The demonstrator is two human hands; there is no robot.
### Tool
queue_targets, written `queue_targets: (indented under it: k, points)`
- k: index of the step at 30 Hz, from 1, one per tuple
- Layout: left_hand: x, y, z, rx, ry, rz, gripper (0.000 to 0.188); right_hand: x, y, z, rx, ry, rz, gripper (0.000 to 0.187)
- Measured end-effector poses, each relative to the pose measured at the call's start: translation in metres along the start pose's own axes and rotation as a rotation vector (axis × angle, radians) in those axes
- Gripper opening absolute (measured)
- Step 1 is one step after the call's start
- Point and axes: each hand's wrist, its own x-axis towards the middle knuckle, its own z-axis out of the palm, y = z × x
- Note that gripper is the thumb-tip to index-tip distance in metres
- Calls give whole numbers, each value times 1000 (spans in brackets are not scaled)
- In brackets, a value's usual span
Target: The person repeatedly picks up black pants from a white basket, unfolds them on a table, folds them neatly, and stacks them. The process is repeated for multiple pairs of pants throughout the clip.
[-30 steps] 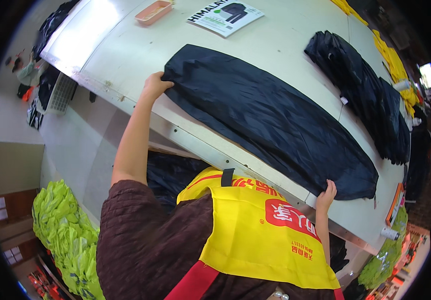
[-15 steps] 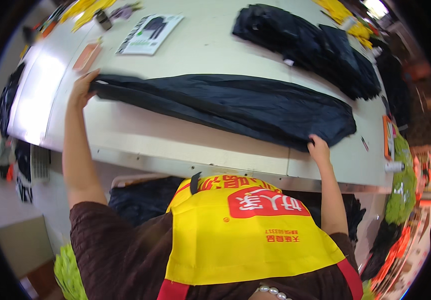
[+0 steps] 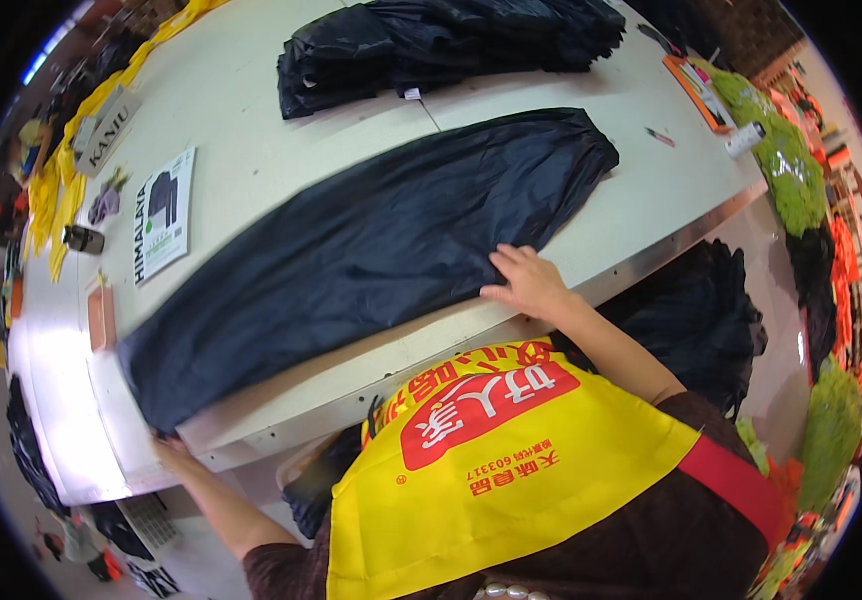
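Observation:
A long, dark navy garment [image 3: 351,240], apparently trousers folded lengthwise, lies across the white table [image 3: 241,150]. Its gathered end points to the far right and its wider end comes down to the near left. My left hand [image 3: 168,446] is closed at the near left corner of the trousers, by the table's front edge; its fingers are partly hidden by the cloth. With fingers spread, my right hand [image 3: 526,282] rests on the near edge of the trousers, right of the middle.
A pile of dark garments [image 3: 451,50] lies at the back. Along the left are a printed package [image 3: 166,215], a small dark jar [image 3: 83,239] and a pinkish block [image 3: 101,318]. An orange-edged box [image 3: 699,93], a white roll [image 3: 745,139] and a small cutter [image 3: 661,136] sit at the right.
My view has turned toward the left. The left end of the trousers has come nearer to me and spread wider. My right hand has gone from gripping the edge to lying spread on the cloth.

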Motion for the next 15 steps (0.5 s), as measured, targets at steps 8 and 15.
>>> queue_targets:
  k: [8,15]
  points:
    - [-111,-49,43,-154,566,-13,76,33,129,-6,431,618,516,43]
    - [-119,-41,95,-74,306,-363,58,86,249,-7,1440,541,1162,45]
